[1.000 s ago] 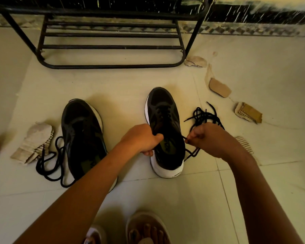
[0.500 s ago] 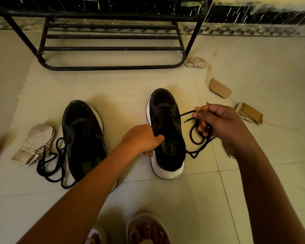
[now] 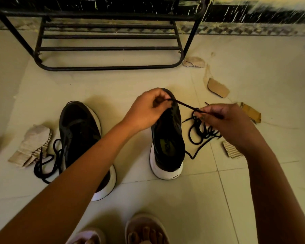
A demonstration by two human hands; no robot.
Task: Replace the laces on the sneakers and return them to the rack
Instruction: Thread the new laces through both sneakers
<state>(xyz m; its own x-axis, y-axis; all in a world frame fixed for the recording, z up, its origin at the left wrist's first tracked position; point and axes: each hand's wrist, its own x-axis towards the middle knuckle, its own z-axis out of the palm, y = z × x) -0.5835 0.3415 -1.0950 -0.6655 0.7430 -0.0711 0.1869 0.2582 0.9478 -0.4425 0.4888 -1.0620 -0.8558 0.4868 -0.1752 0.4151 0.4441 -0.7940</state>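
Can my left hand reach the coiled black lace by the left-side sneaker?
Probably yes: the coiled black lace lies uncovered, but the left hand must first release the taut black lace it pinches.

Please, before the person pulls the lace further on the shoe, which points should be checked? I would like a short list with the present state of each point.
1. Both hands grip the lace: the left hand and the right hand each pinch the lace, which is taut between them: ok.
2. Lace tip is free: it is hidden inside the fingers: cannot tell.
3. Sneaker under the hands stands flat on its sole: ok.
4. Rest of the lace lies straight: it is bunched in loops to the right of the sneaker: not ok.
5. Other sneaker fully laced: a second lace lies loose on the floor beside it: not ok.
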